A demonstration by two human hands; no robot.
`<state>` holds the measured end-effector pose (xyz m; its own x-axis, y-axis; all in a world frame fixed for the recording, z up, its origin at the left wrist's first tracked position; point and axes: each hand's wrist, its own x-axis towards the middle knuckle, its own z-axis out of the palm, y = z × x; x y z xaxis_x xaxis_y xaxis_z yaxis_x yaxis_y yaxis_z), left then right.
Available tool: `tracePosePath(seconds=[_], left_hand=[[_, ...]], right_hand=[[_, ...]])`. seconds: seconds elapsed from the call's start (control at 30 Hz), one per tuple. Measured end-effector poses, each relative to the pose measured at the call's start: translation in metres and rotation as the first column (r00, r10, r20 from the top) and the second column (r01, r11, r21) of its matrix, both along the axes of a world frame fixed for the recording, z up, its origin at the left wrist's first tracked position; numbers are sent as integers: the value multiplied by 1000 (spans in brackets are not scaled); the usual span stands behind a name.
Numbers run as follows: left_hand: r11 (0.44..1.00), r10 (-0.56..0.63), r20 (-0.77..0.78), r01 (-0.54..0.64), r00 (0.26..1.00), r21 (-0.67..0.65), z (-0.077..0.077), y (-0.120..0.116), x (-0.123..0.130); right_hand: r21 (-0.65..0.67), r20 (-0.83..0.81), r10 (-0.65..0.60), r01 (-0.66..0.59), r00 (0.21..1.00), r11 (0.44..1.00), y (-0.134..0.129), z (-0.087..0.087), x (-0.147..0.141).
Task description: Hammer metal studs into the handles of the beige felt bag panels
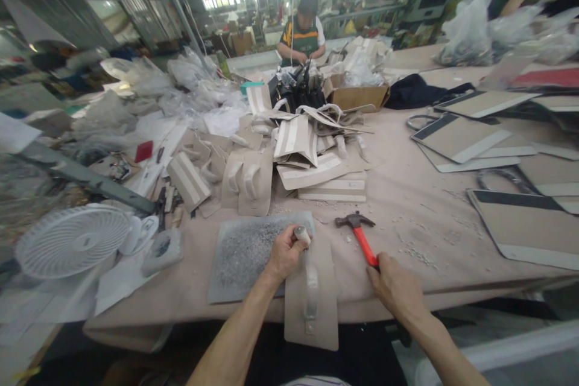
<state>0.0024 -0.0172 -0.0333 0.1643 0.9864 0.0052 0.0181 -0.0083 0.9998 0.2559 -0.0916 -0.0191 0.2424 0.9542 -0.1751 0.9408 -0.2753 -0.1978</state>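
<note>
My left hand (288,253) is closed round a short pale cylindrical tool (302,235), held at the top end of a beige panel (323,313). That panel has a plastic-wrapped handle (312,289) and hangs partly over the table's front edge. Under the hand and to its left lies a grey, scuffed board (244,253). My right hand (394,283) grips the red handle of a claw hammer (364,244), whose dark head rests at or just above the table, right of the board.
Beige panels with handles (294,145) are piled behind the board. More panels (520,223) lie at the right. A white fan (76,241) stands left. A person (302,36) works across the table (398,193).
</note>
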Motion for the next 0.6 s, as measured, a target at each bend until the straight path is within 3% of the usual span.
tracePosePath(seconds=[0.07, 0.17, 0.23, 0.33, 0.4, 0.47, 0.53, 0.6], left_hand=[[1000, -11, -33, 12, 999, 21, 0, 0, 0], [996, -49, -103, 55, 993, 65, 1, 0, -1], [991, -79, -149, 93, 986, 93, 2, 1, -2], [980, -115, -217, 147, 969, 135, 3, 2, -4], [974, -124, -246, 165, 961, 154, 3, 2, -5], [970, -123, -257, 170, 959, 171, 3, 1, -5], [966, -118, -272, 174, 955, 193, 2, 0, -4], [961, -114, -288, 179, 951, 212, 0, -1, -4]], right_hand=[[-50, -320, -94, 82, 943, 995, 4, 3, -1], [-219, -744, -244, 118, 622, 968, 9, 13, -7], [-279, -828, -297, 112, 476, 954, 9, 25, -14], [-223, -877, -280, 185, 391, 957, 5, 52, -28], [-46, -872, -149, 225, 466, 973, 0, 70, -35], [201, -751, 44, 164, 659, 966, -5, 80, -39], [367, -516, 225, -24, 826, 930, -9, 83, -38], [389, -281, 384, -262, 879, 883, -11, 83, -34]])
